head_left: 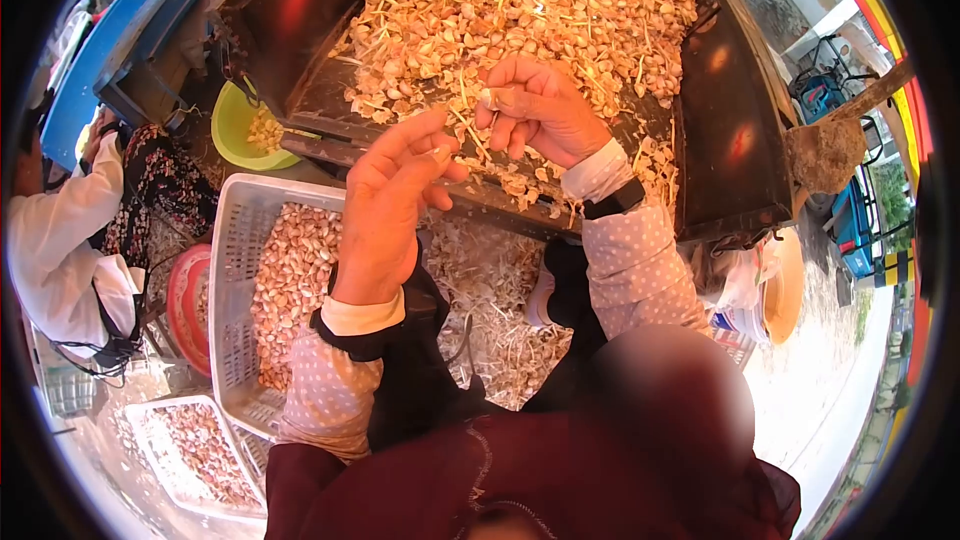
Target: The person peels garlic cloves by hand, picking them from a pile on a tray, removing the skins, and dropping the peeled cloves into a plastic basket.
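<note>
Both hands are raised over the near edge of a dark metal tray [345,135] heaped with garlic cloves [520,10], dry skins and stalks. My left hand [390,205] has bent fingers standing apart, and nothing shows in it. To its right, my right hand [548,112] is closed in a pinch of thumb and fingers. Whatever sits between those fingertips is too small to name. Below and left of my left hand, a white plastic crate [232,270] holds loose garlic cloves [295,265].
A yellow-green bowl [228,130] with pale cloves stands left of the tray. Beyond the crate are a red basin [185,305], a second white crate [150,440] of cloves, and another person [65,210] seated at left. Dry husks [490,270] litter the ground between my legs.
</note>
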Demonstrator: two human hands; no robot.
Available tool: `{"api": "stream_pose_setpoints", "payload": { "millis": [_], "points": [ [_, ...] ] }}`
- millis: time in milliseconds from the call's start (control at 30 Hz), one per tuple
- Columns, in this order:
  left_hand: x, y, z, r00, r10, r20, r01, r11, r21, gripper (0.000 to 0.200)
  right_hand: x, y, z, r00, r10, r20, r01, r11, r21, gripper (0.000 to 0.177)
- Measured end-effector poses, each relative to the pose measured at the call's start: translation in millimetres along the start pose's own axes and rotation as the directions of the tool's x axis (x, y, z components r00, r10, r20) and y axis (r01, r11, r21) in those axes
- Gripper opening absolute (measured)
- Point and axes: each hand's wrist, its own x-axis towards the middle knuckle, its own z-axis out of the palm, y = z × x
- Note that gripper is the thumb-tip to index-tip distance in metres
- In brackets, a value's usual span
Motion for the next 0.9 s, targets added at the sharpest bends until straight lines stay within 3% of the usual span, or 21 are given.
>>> {"api": "stream_pose_setpoints", "payload": {
  "millis": [200, 233, 400, 467, 500, 533, 567, 600, 633, 667, 700, 733, 767, 833, 900],
  "points": [
    [-19.6, 11.3, 13.7, 0.974, 0.226, -0.008, -0.217, 0.945, 0.244, 0.025, -16.1, -1.8, 43.6, 0.998, 0.015, 0.067, -0.017, 0.999, 0.033, 0.021],
    [-24.3, 14.5, 19.1, 0.944, 0.328, -0.027, -0.307, 0.907, 0.288, 0.02, -19.3, -3.4, 52.0, 0.996, 0.015, 0.09, -0.021, 0.997, 0.069, 0.021],
    [-61.8, 35.3, 26.8, 0.893, 0.45, -0.008, -0.434, 0.866, 0.247, 0.021, -40.3, -21.2, 101.0, 0.984, -0.064, 0.169, 0.031, 0.981, 0.192, 0.017],
    [-80.0, 44.1, 25.6, 0.792, 0.593, 0.144, -0.607, 0.74, 0.291, 0.024, -57.3, -38.1, 125.9, 0.975, -0.08, 0.207, 0.044, 0.984, 0.172, 0.014],
    [-93.6, 51.4, 24.1, 0.745, 0.622, 0.24, -0.664, 0.661, 0.349, 0.02, -66.4, -43.5, 137.0, 0.969, -0.079, 0.232, 0.009, 0.958, 0.286, 0.019],
    [-104.8, 57.7, 21.1, 0.693, 0.637, 0.337, -0.718, 0.571, 0.397, 0.016, -76.2, -54.0, 154.3, 0.977, -0.055, 0.207, -0.005, 0.96, 0.279, 0.011],
    [-110.2, 60.9, 16.9, 0.687, 0.643, 0.337, -0.724, 0.567, 0.394, 0.016, -72.0, -53.5, 166.8, 0.907, -0.296, 0.3, 0.204, 0.932, 0.301, 0.011],
    [-113.9, 63.2, 12.0, 0.63, 0.622, 0.465, -0.765, 0.598, 0.238, 0.016, -69.1, -57.7, 171.6, 0.796, -0.424, 0.433, 0.327, 0.902, 0.282, 0.015],
    [-115.8, 65.7, 7.9, 0.547, 0.601, 0.583, -0.774, 0.628, 0.079, 0.018, -85.3, -55.3, 187.3, 0.822, -0.474, 0.315, 0.413, 0.878, 0.243, 0.019],
    [-115.6, 68.0, 6.5, 0.442, 0.581, 0.683, -0.749, 0.658, -0.075, 0.021, -79.7, -59.9, 173.6, 0.683, -0.466, 0.562, 0.409, 0.882, 0.234, 0.015],
    [-112.7, 66.9, 17.4, 0.443, 0.582, 0.683, -0.75, 0.657, -0.074, 0.021, -88.7, -56.0, 190.4, 0.771, -0.5, 0.394, 0.393, 0.861, 0.323, 0.015],
    [-108.0, 62.9, 37.7, 0.346, 0.739, 0.579, -0.816, 0.541, -0.203, 0.019, -98.9, -52.0, 207.6, 0.841, -0.499, 0.209, 0.389, 0.826, 0.408, 0.016],
    [-103.7, 61.8, 49.7, 0.229, 0.864, 0.45, -0.865, 0.392, -0.313, 0.018, -96.7, -52.5, 204.1, 0.839, -0.501, 0.212, 0.391, 0.826, 0.406, 0.016],
    [-104.1, 63.9, 51.8, 0.244, 0.863, 0.442, -0.863, 0.401, -0.307, 0.017, -88.8, -53.7, 194.8, 0.725, -0.564, 0.396, 0.409, 0.815, 0.411, 0.023],
    [-108.9, 70.0, 53.1, 0.278, 0.859, 0.43, -0.854, 0.426, -0.299, 0.016, -85.1, -55.0, 193.1, 0.72, -0.581, 0.38, 0.435, 0.804, 0.404, 0.02]
  ]
}}
